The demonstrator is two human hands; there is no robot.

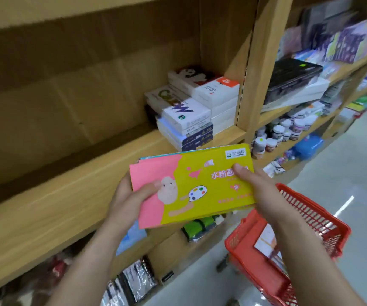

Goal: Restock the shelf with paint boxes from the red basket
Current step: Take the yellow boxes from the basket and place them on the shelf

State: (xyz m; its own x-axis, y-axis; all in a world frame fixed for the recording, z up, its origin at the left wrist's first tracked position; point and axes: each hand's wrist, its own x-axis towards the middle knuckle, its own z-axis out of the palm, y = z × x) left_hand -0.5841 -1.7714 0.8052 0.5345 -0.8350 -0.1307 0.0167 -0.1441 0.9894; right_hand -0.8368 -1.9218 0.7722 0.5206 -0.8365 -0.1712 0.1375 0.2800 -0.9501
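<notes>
I hold a small stack of flat paint boxes (202,184) level in front of the wooden shelf (72,188). The top box is yellow and pink with a palette drawing. My left hand (131,199) grips the stack's left end, thumb on top. My right hand (259,186) grips the right end, thumb on the printed text. The red basket (310,239) sits on the floor at the lower right, under my right forearm, with another box partly visible inside. The boxes hover just off the shelf's front edge.
Stacked white and dark boxes (195,107) fill the shelf's right end beside an upright divider (259,69). The neighbouring bay holds a black case (293,76) and several paint jars (282,131). Packaged goods (134,281) lie on lower shelves. Grey floor (354,151) is at the right.
</notes>
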